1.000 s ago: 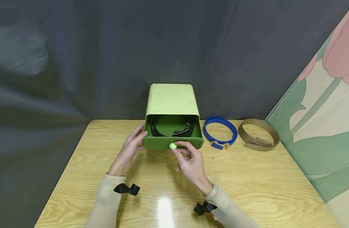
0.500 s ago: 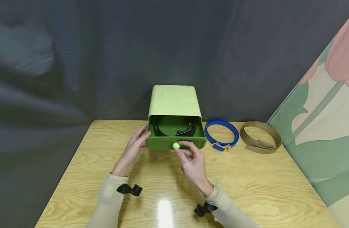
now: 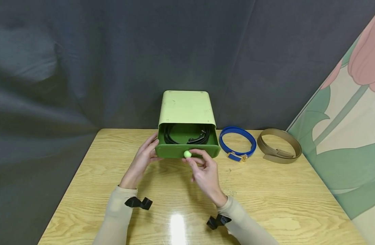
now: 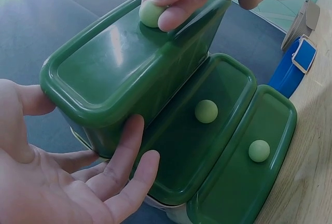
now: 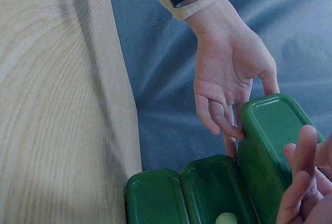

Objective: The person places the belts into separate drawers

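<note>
A green three-drawer box with a pale green top [image 3: 187,106] stands at the table's back edge. Its top drawer [image 3: 169,151] is pulled partway out, and a coiled black belt [image 3: 202,137] lies inside. With thumb and fingers, my right hand [image 3: 206,173] pinches that drawer's round light green knob [image 3: 187,154]. My left hand [image 3: 141,161] is at the left side of the drawer; in the left wrist view its thumb touches the drawer's corner and its fingers spread along the side and underneath. The two lower drawers [image 4: 207,86] are closed.
Right of the box lies a coiled blue belt [image 3: 236,129] with a gold-edged buckle. Beyond it is a coiled brown belt [image 3: 279,158]. A dark curtain [image 3: 187,44] hangs behind the wooden table [image 3: 267,204], and a flower-patterned cloth [image 3: 337,160] borders the right.
The top drawer has slid slightly inward, with my right hand following on its knob. My left hand stays at the drawer's left side. The view shifts a little.
</note>
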A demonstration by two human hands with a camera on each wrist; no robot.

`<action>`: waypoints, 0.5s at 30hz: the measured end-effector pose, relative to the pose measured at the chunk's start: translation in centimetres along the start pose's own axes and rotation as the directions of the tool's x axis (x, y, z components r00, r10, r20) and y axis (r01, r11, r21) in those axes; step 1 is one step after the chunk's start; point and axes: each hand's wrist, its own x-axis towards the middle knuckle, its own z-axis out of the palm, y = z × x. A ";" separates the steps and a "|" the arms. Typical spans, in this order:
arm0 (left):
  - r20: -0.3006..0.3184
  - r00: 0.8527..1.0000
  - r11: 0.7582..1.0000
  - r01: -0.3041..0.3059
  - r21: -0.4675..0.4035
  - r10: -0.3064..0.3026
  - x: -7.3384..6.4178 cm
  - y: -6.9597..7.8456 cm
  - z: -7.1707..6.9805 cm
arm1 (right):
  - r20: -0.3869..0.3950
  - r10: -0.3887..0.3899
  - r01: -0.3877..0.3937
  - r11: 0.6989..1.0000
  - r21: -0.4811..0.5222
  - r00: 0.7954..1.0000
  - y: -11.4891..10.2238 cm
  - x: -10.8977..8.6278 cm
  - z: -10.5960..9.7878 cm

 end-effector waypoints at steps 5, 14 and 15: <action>-0.004 1.000 1.000 0.013 -0.002 -0.013 0.0 -0.1 0.0 | -0.001 0.007 -0.007 1.000 0.000 1.000 0.0 0.1 0.1; 0.002 1.000 1.000 -0.003 -0.014 0.003 0.0 -0.1 -0.1 | -0.006 -0.004 0.004 1.000 -0.008 1.000 0.0 0.5 0.1; 0.007 1.000 1.000 -0.006 -0.013 0.007 0.0 -0.1 -0.1 | -0.006 -0.005 0.005 1.000 -0.008 1.000 0.0 0.6 0.1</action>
